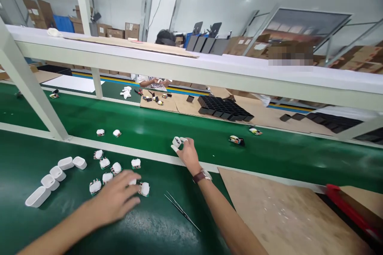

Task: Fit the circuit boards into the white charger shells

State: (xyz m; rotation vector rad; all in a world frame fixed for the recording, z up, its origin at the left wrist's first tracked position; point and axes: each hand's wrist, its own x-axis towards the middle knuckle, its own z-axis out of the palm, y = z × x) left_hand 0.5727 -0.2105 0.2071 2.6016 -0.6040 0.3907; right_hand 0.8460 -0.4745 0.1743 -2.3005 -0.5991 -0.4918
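My right hand [189, 154], with white covers on some fingertips, pinches a small white plastic housing [176, 142] over the green belt. Its mouth faces me and something dark shows inside. My left hand [121, 193], a little blurred, hovers with fingers apart above several small circuit boards with white padded tops; one such board [145, 189] lies just beyond its fingertips. Part of another white-topped piece shows between those fingers; whether they touch it I cannot tell. To the left stands a row of white plastic cups [50, 182]. Metal tweezers [182, 210] lie between my forearms.
Along the green conveyor belt [143, 125] lie a few more boards, including a wired one [236, 140]. A brown board [278, 211] covers the right of the bench. Across the belt, black trays [226, 107] rest on cardboard near another person [154, 81]. A white frame beam [179, 65] crosses above.
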